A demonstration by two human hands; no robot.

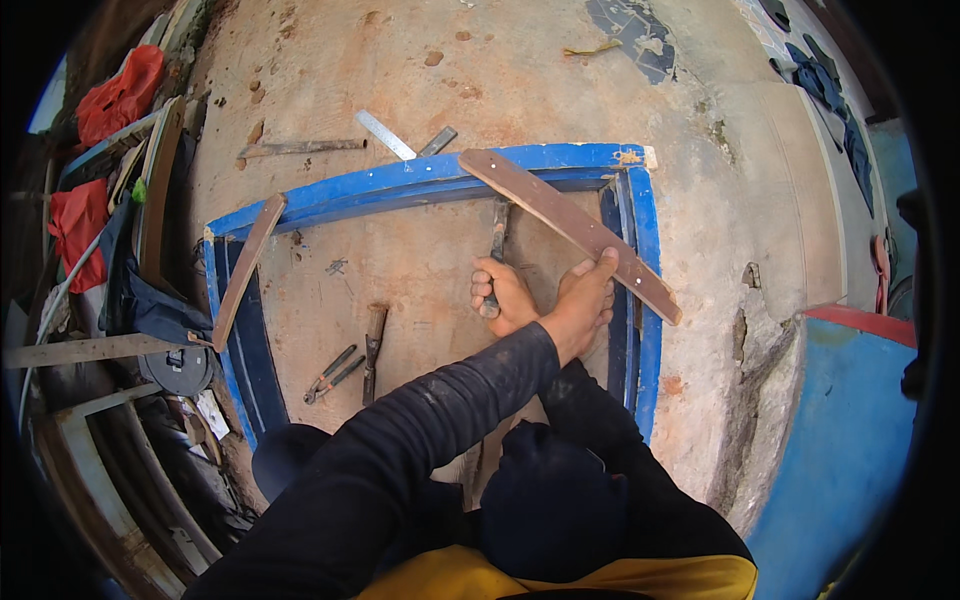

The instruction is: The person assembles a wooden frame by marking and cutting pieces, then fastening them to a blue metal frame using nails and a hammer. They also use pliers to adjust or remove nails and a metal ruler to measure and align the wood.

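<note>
Pincers (pixel 334 375) inside frame (pixel 380 181); right hand (pixel 507 297) grips hammer (pixel 498 240), left hand (pixel 583 305) on strip (pixel 555 215).

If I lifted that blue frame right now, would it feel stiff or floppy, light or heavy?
The blue frame would probably feel fairly stiff, since brown slats span its two far corners, though how firmly they're fastened isn't clear. It's likely heavy, given its thick rails. Lying flat on the ground, it seems unlikely to tip if pushed.

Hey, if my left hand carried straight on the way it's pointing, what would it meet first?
Your left hand would most likely meet the right-hand brown strip, slanting across the blue frame. The thumb already seems to touch it, though depth is hard to judge.
</note>
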